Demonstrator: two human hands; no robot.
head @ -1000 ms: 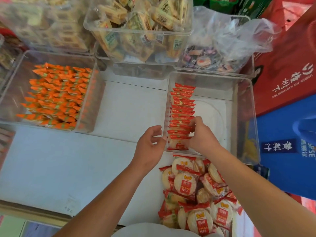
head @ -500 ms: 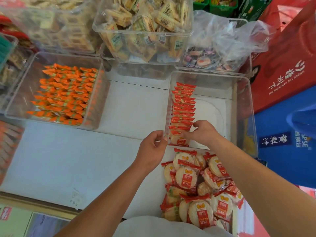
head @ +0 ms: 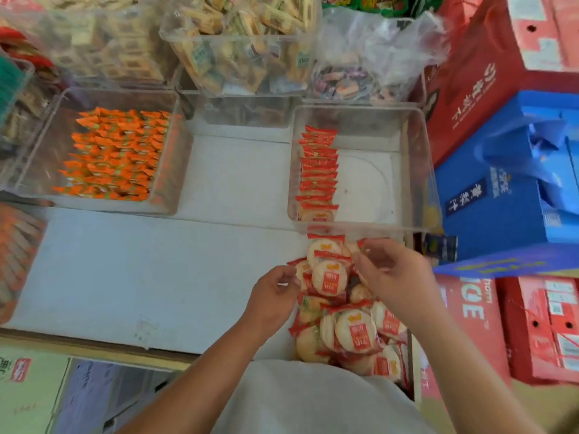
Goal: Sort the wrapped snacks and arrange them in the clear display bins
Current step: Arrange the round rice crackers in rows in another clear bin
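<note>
A clear bin (head: 416, 170) holds one upright row of red-wrapped round rice crackers (head: 318, 173) along its left wall; the rest of its floor is bare. In front of it lies a loose pile of the same crackers (head: 347, 321). My left hand (head: 275, 296) hovers at the pile's left edge, fingers curled, with nothing clearly held. My right hand (head: 394, 277) is over the top of the pile, fingers bent and touching the wrappers; whether it grips one I cannot tell.
Another clear bin (head: 175, 158) at the left holds rows of orange-wrapped snacks (head: 116, 155). Bins of beige wrapped biscuits (head: 244, 48) and a plastic bag of mixed sweets (head: 360, 79) stand behind. Red and blue cartons (head: 501, 195) crowd the right side.
Both hands have pulled back from the row in the clear bin to the loose pile in front of it. The camera has tilted down slightly.
</note>
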